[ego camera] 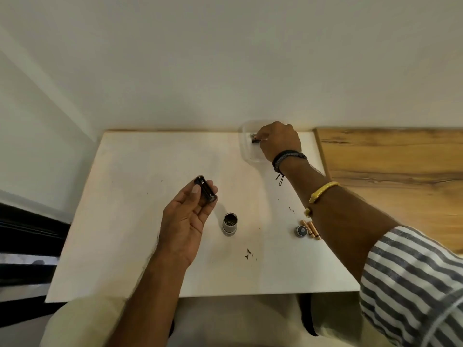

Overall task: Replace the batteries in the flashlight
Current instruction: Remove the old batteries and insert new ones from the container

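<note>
My left hand (pixel 186 214) holds a black battery holder (pixel 205 189) between thumb and fingers, above the middle of the white table. The silver flashlight body (pixel 229 224) stands upright on the table, its open end up. My right hand (pixel 278 141) reaches into a clear plastic container (pixel 246 151) at the table's far edge and pinches a dark battery (pixel 255 140) there. The round flashlight tail cap (pixel 301 231) lies near my right forearm, beside two copper-coloured batteries (pixel 312 227).
The white table (pixel 140 234) stands against a white wall. A wooden surface (pixel 390 176) adjoins it on the right. Small dark specks (pixel 249 254) mark the tabletop near the front. Dark furniture sits at the left below the table edge.
</note>
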